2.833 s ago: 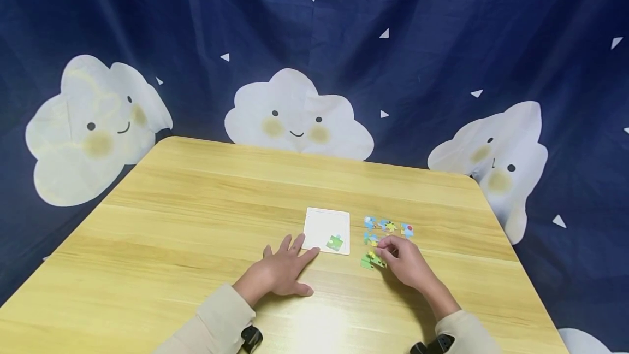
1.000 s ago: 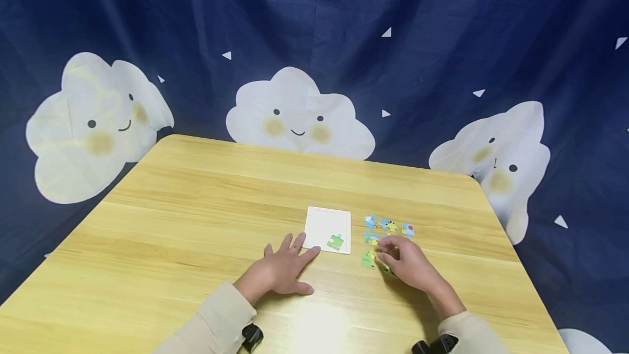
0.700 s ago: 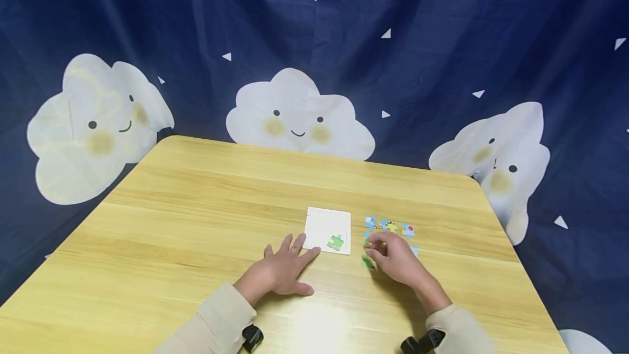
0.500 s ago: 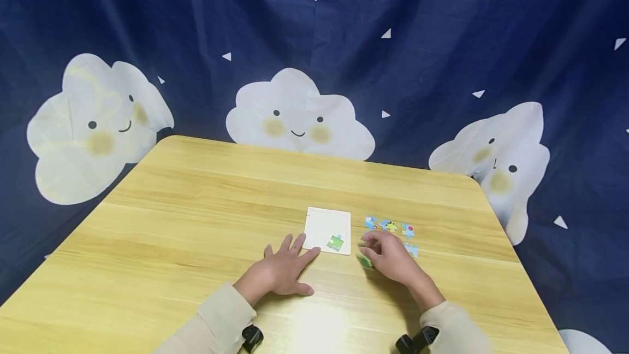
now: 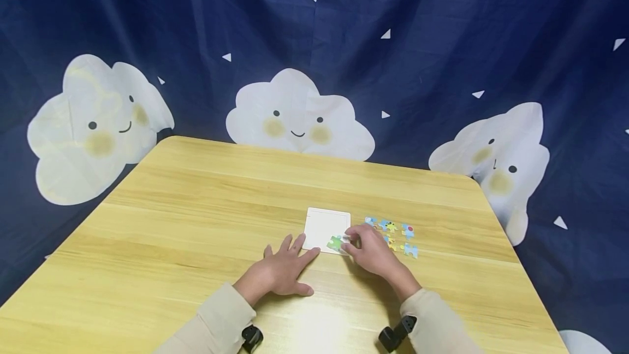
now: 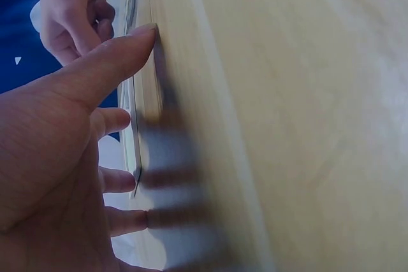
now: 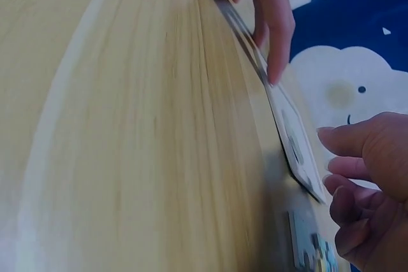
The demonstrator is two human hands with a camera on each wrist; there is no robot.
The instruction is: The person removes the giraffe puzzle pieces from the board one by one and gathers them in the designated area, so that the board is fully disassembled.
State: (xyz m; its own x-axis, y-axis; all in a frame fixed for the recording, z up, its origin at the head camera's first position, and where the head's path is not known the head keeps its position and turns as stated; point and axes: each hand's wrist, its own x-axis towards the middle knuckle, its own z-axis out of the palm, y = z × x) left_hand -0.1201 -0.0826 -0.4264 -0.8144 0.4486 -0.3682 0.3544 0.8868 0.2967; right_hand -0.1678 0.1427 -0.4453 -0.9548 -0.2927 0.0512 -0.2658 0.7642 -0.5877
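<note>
A white square puzzle tray [image 5: 321, 223] lies on the table, with a green puzzle piece [image 5: 335, 243] in its lower right corner. My left hand [image 5: 282, 272] is spread flat with straight fingers, and its fingertips touch the tray's lower left edge. At the tray's right edge, my right hand [image 5: 371, 250] has bent fingers and thumb close together, pinching what looks like a small pale puzzle piece [image 5: 346, 239], mostly hidden. In the right wrist view the curled right hand [image 7: 376, 176] hovers beside the tray [image 7: 299, 144], above a few pieces [image 7: 312, 246].
Several blue and yellow puzzle pieces [image 5: 390, 226] lie in rows right of the tray, the nearer ones partly hidden by the right hand. The wooden table [image 5: 196, 206] extends to a dark blue curtain [image 5: 417, 42] with smiling clouds.
My right hand has moved left from the loose pieces to the tray's right edge, apparently bringing a piece along. The left hand and the tray have stayed in place.
</note>
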